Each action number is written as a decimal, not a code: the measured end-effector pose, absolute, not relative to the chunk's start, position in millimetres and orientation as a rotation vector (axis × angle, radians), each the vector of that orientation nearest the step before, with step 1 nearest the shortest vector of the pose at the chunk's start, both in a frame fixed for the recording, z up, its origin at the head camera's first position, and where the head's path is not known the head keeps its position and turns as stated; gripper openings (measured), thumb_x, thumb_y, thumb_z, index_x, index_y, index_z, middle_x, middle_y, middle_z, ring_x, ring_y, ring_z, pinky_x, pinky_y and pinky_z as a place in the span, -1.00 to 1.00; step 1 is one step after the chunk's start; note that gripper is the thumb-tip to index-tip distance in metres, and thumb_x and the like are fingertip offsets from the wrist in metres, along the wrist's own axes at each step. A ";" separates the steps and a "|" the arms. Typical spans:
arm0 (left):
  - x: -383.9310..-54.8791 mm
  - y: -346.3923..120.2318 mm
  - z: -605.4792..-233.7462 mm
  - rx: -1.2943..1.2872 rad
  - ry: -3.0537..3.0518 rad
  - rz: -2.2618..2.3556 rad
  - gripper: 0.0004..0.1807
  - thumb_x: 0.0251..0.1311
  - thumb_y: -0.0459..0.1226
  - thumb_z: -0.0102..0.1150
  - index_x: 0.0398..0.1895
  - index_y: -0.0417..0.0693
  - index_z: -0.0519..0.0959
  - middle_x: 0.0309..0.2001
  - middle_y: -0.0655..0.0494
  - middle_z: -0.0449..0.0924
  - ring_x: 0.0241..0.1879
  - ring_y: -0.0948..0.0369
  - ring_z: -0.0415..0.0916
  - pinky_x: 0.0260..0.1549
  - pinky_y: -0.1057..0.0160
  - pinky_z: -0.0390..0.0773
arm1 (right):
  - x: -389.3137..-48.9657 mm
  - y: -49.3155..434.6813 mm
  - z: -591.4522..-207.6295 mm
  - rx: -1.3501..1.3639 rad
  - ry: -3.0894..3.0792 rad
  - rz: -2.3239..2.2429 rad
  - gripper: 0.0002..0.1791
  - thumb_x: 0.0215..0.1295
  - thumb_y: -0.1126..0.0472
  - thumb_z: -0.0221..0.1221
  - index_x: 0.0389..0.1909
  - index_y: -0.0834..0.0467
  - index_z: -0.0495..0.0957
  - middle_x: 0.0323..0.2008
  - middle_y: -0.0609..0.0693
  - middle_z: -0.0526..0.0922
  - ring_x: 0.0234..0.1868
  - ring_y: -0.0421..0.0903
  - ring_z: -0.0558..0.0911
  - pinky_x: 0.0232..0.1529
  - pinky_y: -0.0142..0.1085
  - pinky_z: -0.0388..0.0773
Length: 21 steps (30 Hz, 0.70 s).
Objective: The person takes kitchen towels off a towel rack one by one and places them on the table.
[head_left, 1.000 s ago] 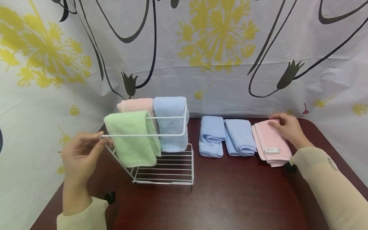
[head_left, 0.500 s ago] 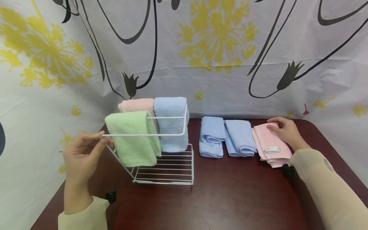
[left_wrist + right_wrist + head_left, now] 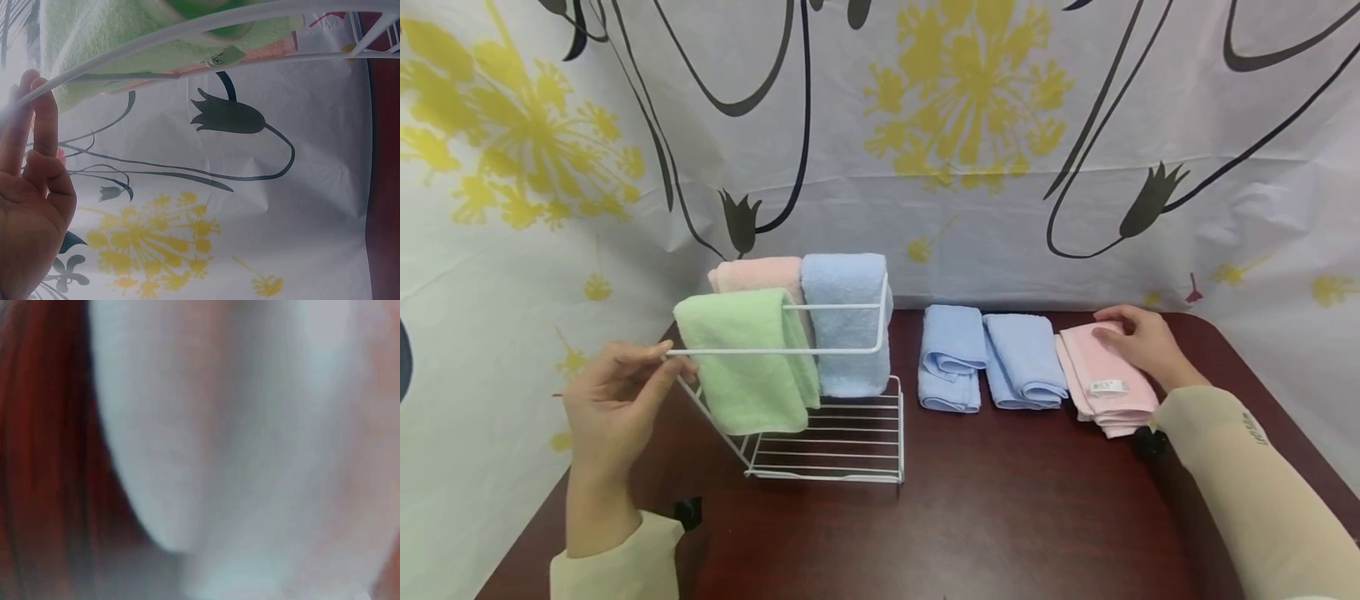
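Note:
In the head view, my left hand [image 3: 613, 408] pinches the left front corner of a white wire rack [image 3: 827, 477] between thumb and fingers. A green towel [image 3: 741, 358] hangs over the rack's bars close to that hand, and a pink towel [image 3: 760, 268] and a blue towel [image 3: 847, 325] hang behind it. At the far right, my right hand [image 3: 1150, 346] holds the far corner of a folded pink towel [image 3: 1101, 358] with a white label, its thumb lying on top. Blurred pale folds [image 3: 150, 425] fill most of the right wrist view.
Two folded blue towels [image 3: 952, 358] lie side by side on the dark red-brown table [image 3: 1000, 500], between the rack and the pink towel. The rack's lower wire shelf sits low near the tabletop. A white patterned curtain [image 3: 985, 225] stands along the back and left.
My right hand has shifted slightly toward me and left, and the pink towel's far edge has come down with it. My left hand keeps its pinch on the rack.

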State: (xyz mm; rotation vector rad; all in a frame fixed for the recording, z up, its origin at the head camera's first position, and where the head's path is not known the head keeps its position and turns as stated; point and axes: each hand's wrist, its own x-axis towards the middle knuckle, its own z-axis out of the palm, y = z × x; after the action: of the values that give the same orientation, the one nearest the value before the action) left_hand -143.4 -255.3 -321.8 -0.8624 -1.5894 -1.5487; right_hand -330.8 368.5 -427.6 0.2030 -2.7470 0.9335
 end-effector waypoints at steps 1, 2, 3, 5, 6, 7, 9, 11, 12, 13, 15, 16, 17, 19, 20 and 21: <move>-143.6 -255.4 -322.1 -0.867 -1.584 -1.556 -0.76 0.05 -0.78 0.11 -0.16 -0.66 0.53 -0.32 -0.01 0.77 -0.38 0.24 0.72 -0.30 0.45 0.69 | -329.5 368.4 -426.0 0.202 -2.755 0.934 -0.58 0.41 0.05 0.20 0.10 0.27 0.57 0.05 0.33 0.59 -0.13 0.01 0.41 -0.28 -0.53 0.27; -143.8 -255.4 -322.4 -0.871 -1.579 -1.564 -0.76 0.05 -0.79 0.10 -0.16 -0.67 0.53 -0.32 -0.01 0.77 -0.38 0.24 0.72 -0.30 0.45 0.69 | -328.1 368.5 -424.3 0.205 -2.757 0.938 -0.58 0.41 0.05 0.20 0.10 0.27 0.56 0.04 0.33 0.59 -0.13 -0.02 0.42 -0.29 -0.55 0.29; -144.0 -255.3 -322.6 -0.872 -1.576 -1.564 -0.76 0.05 -0.79 0.10 -0.16 -0.67 0.53 -0.32 -0.01 0.77 -0.38 0.24 0.72 -0.30 0.45 0.69 | -326.6 368.5 -422.5 0.209 -2.751 0.944 -0.58 0.40 0.05 0.20 0.10 0.28 0.56 0.04 0.33 0.59 -0.14 -0.08 0.43 -0.29 -0.57 0.29; -144.4 -255.2 -322.9 -0.874 -1.569 -1.569 -0.76 0.05 -0.79 0.10 -0.17 -0.67 0.53 -0.33 -0.02 0.77 -0.38 0.24 0.72 -0.30 0.45 0.69 | -323.1 369.4 -419.1 0.214 -2.737 0.961 -0.57 0.40 0.05 0.20 0.10 0.29 0.56 0.03 0.34 0.60 -0.17 -0.24 0.44 -0.31 -0.61 0.31; -144.5 -255.2 -322.9 -0.872 -1.571 -1.567 -0.76 0.05 -0.79 0.10 -0.17 -0.67 0.53 -0.33 -0.01 0.77 -0.38 0.24 0.72 -0.30 0.45 0.69 | -321.1 369.9 -417.6 0.208 -2.732 0.969 -0.56 0.40 0.04 0.20 0.10 0.28 0.56 0.02 0.33 0.60 -0.20 -0.30 0.43 -0.32 -0.63 0.32; -144.4 -255.0 -322.8 -0.868 -1.577 -1.560 -0.76 0.05 -0.79 0.10 -0.16 -0.67 0.53 -0.32 -0.01 0.77 -0.38 0.24 0.72 -0.31 0.46 0.69 | -319.3 370.4 -415.4 0.199 -2.727 0.972 -0.55 0.40 0.02 0.20 0.11 0.28 0.56 0.01 0.32 0.61 -0.22 -0.34 0.42 -0.34 -0.65 0.33; -144.3 -254.7 -322.6 -0.867 -1.585 -1.553 -0.75 0.05 -0.79 0.10 -0.16 -0.67 0.53 -0.32 0.00 0.78 -0.38 0.24 0.71 -0.31 0.46 0.69 | -315.8 371.1 -411.6 0.182 -2.729 0.969 -0.51 0.41 -0.03 0.18 0.12 0.28 0.55 0.02 0.33 0.61 -0.18 -0.30 0.47 -0.34 -0.67 0.33; -144.1 -254.6 -322.4 -0.862 -1.595 -1.544 -0.74 0.04 -0.79 0.10 -0.16 -0.67 0.53 -0.32 0.01 0.78 -0.38 0.25 0.71 -0.31 0.47 0.68 | -312.8 371.6 -408.4 0.166 -2.741 0.960 -0.47 0.42 -0.08 0.15 0.14 0.28 0.53 0.05 0.33 0.60 -0.07 -0.12 0.53 -0.30 -0.65 0.32; -143.9 -254.6 -322.4 -0.860 -1.597 -1.543 -0.74 0.04 -0.80 0.09 -0.16 -0.67 0.53 -0.32 0.01 0.78 -0.39 0.25 0.71 -0.32 0.48 0.68 | -311.2 371.4 -406.8 0.162 -2.743 0.955 -0.45 0.42 -0.10 0.14 0.15 0.28 0.53 0.06 0.33 0.59 -0.02 -0.02 0.54 -0.28 -0.65 0.31; -143.9 -254.5 -322.5 -0.858 -1.598 -1.543 -0.74 0.04 -0.80 0.09 -0.16 -0.66 0.53 -0.32 0.01 0.78 -0.39 0.25 0.71 -0.33 0.48 0.67 | -309.9 371.3 -405.3 0.164 -2.741 0.950 -0.45 0.42 -0.10 0.14 0.15 0.28 0.52 0.07 0.33 0.59 0.02 0.05 0.53 -0.27 -0.64 0.29; -143.4 -254.7 -322.6 -0.849 -1.599 -1.547 -0.73 0.03 -0.81 0.08 -0.16 -0.66 0.53 -0.33 0.02 0.77 -0.39 0.26 0.71 -0.34 0.48 0.67 | -307.1 370.7 -402.6 0.178 -2.722 0.944 -0.47 0.42 -0.08 0.14 0.14 0.28 0.53 0.08 0.33 0.60 0.03 0.01 0.54 -0.25 -0.68 0.28; -143.2 -254.9 -322.7 -0.847 -1.598 -1.550 -0.73 0.02 -0.82 0.07 -0.17 -0.66 0.54 -0.33 0.02 0.78 -0.39 0.26 0.71 -0.34 0.49 0.67 | -305.4 370.1 -401.1 0.189 -2.708 0.947 -0.48 0.42 -0.06 0.15 0.14 0.28 0.53 0.07 0.33 0.60 0.00 -0.11 0.56 -0.25 -0.70 0.28; -142.9 -255.0 -322.7 -0.841 -1.600 -1.549 -0.73 0.02 -0.82 0.07 -0.17 -0.66 0.54 -0.33 0.02 0.78 -0.39 0.26 0.71 -0.34 0.49 0.67 | -303.6 369.0 -399.3 0.200 -2.693 0.951 -0.50 0.42 -0.04 0.16 0.13 0.28 0.54 0.06 0.33 0.61 -0.06 -0.26 0.55 -0.27 -0.75 0.28; -142.6 -255.1 -322.8 -0.839 -1.598 -1.559 -0.72 0.01 -0.83 0.05 -0.17 -0.66 0.53 -0.34 0.02 0.77 -0.39 0.25 0.71 -0.31 0.47 0.68 | -299.6 365.5 -395.3 0.237 -2.654 0.969 -0.54 0.41 0.01 0.19 0.11 0.29 0.55 0.03 0.33 0.62 -0.17 -0.54 0.48 -0.29 -0.81 0.30; -142.5 -255.2 -322.8 -0.840 -1.595 -1.563 -0.72 0.01 -0.83 0.05 -0.17 -0.66 0.53 -0.33 0.02 0.77 -0.39 0.25 0.71 -0.31 0.46 0.69 | -297.6 363.0 -393.0 0.257 -2.633 0.986 -0.56 0.40 0.04 0.20 0.10 0.29 0.56 0.02 0.33 0.63 -0.21 -0.65 0.43 -0.29 -0.84 0.31; -142.6 -255.2 -322.9 -0.845 -1.586 -1.573 -0.72 0.01 -0.84 0.04 -0.17 -0.67 0.53 -0.34 0.01 0.77 -0.39 0.24 0.71 -0.30 0.46 0.69 | -295.4 359.9 -390.2 0.274 -2.615 1.002 -0.57 0.39 0.06 0.21 0.09 0.30 0.57 -0.01 0.31 0.65 -0.23 -0.72 0.39 -0.28 -0.85 0.32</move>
State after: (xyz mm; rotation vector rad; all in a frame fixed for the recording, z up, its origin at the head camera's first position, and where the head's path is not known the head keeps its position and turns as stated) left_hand -142.6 -255.2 -322.9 -0.8447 -1.5860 -1.5726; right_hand -295.4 359.9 -390.2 0.2737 -2.6145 1.0019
